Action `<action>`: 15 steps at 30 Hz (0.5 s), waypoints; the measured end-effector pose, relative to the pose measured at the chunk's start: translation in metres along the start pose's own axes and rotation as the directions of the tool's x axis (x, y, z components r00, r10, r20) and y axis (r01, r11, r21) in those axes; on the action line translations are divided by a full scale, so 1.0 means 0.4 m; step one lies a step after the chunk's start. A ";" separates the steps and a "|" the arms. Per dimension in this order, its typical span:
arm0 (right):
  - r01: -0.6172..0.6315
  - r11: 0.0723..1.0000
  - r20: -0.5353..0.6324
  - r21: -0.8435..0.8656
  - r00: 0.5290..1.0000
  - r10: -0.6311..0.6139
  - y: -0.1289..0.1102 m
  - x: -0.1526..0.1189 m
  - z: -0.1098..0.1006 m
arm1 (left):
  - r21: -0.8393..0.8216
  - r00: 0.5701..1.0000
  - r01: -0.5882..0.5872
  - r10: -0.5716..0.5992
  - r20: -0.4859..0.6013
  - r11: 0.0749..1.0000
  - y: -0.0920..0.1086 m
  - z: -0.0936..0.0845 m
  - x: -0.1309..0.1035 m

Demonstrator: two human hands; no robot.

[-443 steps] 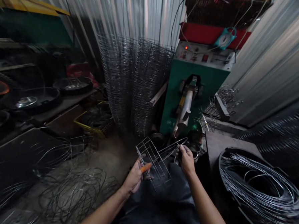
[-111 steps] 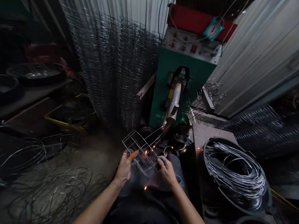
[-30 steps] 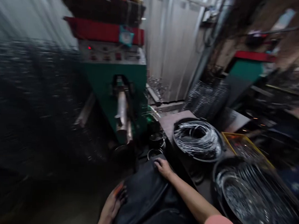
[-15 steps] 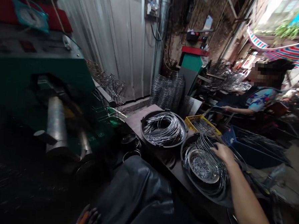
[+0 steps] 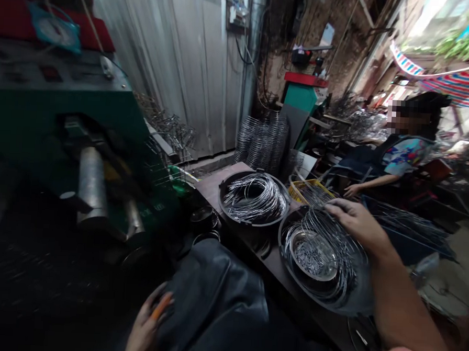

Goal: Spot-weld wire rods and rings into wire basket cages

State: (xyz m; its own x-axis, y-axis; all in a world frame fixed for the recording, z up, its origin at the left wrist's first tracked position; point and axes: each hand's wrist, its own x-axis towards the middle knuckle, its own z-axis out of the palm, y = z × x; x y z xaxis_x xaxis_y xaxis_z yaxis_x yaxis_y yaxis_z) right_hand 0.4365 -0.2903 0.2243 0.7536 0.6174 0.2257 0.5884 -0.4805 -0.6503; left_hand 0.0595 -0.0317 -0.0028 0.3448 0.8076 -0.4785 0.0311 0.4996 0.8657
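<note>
Low at the front, my left hand (image 5: 144, 325) is closed around a small orange bar-like thing (image 5: 160, 306); its fingers look dark, and the thing's far end is hidden. My right hand (image 5: 353, 221) reaches over the right black basin (image 5: 353, 302), its fingers closed on the upper part of a bunch of wire hoops (image 5: 319, 214). The hoops lean up out of that basin. Inside their loops sits a metal bowl (image 5: 329, 277) filled with small metal pieces. The left black basin (image 5: 251, 224) holds a coil of bent wires (image 5: 270, 196).
A green machine (image 5: 25, 117) with a metal cylinder stands at left. Stacked wire rings (image 5: 262, 143) lean by the corrugated wall (image 5: 181, 62). Behind the basins are a yellow crate (image 5: 308, 192) and a blue bin (image 5: 407, 242). A co-worker (image 5: 404, 153) sits at right.
My right hand has drawn the wire hoops up and outward. My left hand has risen further into view with the orange thing. The co-worker's hand has moved lower, near the yellow crate.
</note>
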 end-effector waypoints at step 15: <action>-0.801 0.298 0.849 0.519 0.524 -0.071 -0.309 -0.166 0.791 | 0.107 0.956 -0.238 0.252 -0.149 0.965 0.133 0.067 -0.139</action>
State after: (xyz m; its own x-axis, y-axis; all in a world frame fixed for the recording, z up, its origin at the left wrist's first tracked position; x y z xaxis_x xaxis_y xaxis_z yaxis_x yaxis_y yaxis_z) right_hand 0.2213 -0.0749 0.0602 0.1045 0.8862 -0.4514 -0.5800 -0.3144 -0.7515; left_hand 0.0670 -0.0583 0.0739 0.1982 0.9448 -0.2608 0.0480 0.2564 0.9654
